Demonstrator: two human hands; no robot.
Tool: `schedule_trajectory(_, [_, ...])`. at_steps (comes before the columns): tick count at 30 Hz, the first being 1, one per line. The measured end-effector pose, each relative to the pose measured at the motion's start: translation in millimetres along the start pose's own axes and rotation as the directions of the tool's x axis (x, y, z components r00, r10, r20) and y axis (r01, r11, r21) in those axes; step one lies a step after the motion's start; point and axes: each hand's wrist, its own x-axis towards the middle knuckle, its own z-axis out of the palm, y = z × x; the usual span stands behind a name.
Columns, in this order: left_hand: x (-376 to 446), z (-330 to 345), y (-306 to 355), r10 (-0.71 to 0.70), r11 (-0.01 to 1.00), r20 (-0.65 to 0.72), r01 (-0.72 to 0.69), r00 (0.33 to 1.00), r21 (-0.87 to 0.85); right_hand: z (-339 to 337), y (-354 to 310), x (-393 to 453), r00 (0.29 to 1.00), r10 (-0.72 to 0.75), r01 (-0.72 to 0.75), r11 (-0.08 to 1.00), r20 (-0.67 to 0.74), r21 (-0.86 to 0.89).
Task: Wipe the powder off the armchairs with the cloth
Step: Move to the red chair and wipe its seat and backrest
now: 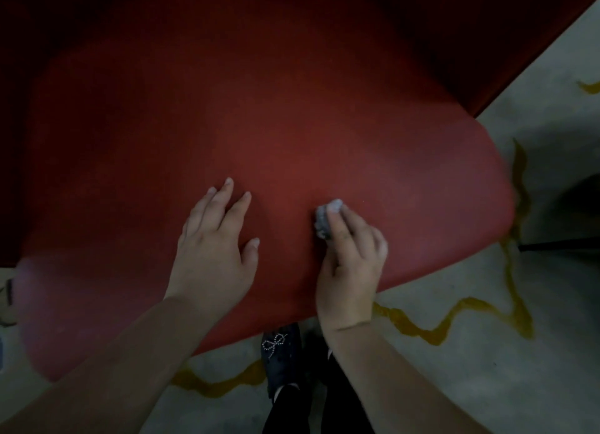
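Right hand grips a small bunched grey cloth on the red upholstered armchair seat, cloth's long axis running away from the person. Left hand rests flat beside it, fingers spread.

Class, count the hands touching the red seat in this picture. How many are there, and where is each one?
2. The left hand rests flat on the seat near its front edge. The right hand, beside it, presses a cloth onto the seat.

no text, label, brand, number or sign can be read anywhere in the view. the red armchair seat bears no lettering, and the dark shoe shows only a beaded bow ornament, no words.
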Motion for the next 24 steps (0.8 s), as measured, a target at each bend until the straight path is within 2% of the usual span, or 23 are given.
schedule_trajectory(2, [-1,-1,-5,-0.029,1.000,-0.022,0.029,0.999,0.002,11,-17,-12,0.995,-0.050,0.047,0.998,0.083,0.039])
schedule_trajectory(5, [-3,-5,-14,-0.077,0.997,-0.034,0.077,0.996,-0.009,24,-41,-31,0.949,-0.221,0.191,0.971,0.226,0.145])
schedule_trajectory(7, [-5,-7,-19,-0.092,0.996,-0.018,0.092,0.996,-0.005,25,-40,-34,0.905,-0.326,0.281,0.941,0.275,0.189])
schedule_trajectory(10, [-9,-7,-20,-0.071,0.997,-0.019,0.072,0.997,0.004,14,-13,-19,0.867,-0.403,0.367,0.914,0.294,0.173])
schedule_trajectory(14, [-12,-4,-12,-0.062,0.998,0.000,0.062,0.998,0.003,-19,33,21,0.917,-0.354,0.359,0.933,0.184,0.007])
schedule_trajectory(17, [-12,-2,-10,-0.073,0.997,0.003,0.073,0.997,-0.006,-31,52,36,0.962,-0.249,0.257,0.964,0.110,-0.071])
schedule_trajectory(21, [-12,-2,-12,-0.057,0.998,0.005,0.057,0.998,-0.002,-18,33,25,0.991,-0.129,0.131,0.990,0.046,-0.047])
schedule_trajectory(24, [-12,-2,-13,-0.057,0.998,0.000,0.057,0.998,0.002,1,2,13,0.960,-0.229,0.223,0.973,0.158,0.056])
